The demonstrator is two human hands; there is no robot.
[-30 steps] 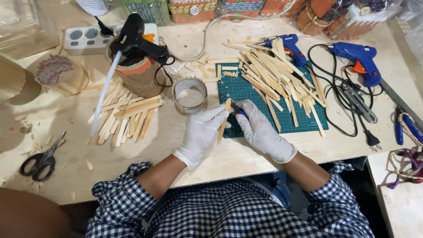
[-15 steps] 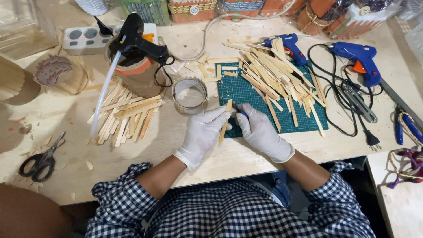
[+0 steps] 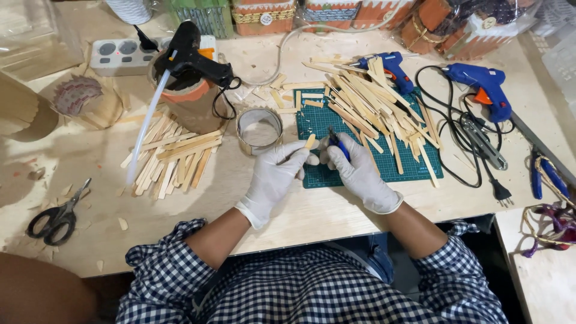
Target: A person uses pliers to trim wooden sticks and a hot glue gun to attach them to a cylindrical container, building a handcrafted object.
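Observation:
Both hands wear white gloves and meet at the near left corner of a green cutting mat (image 3: 318,123). My left hand (image 3: 276,174) pinches a short wooden stick (image 3: 310,141) upright-tilted at the mat's edge. My right hand (image 3: 359,171) grips a small blue-handled cutting tool (image 3: 337,143), its tip just beside the stick. A heap of flat wooden sticks (image 3: 375,111) covers the far half of the mat. A clear round tape roll (image 3: 259,131) stands just left of my left hand.
A second pile of sticks (image 3: 174,157) lies left, below a black glue gun (image 3: 191,57) resting in a brown cup. Two blue glue guns (image 3: 483,87) and black cables lie right. Scissors (image 3: 57,216) sit near the front left edge. A power strip (image 3: 117,54) lies at the back.
Both hands stay at the mat's corner; the stick in my left hand has tipped slightly and the blue tool has shifted a little closer to it.

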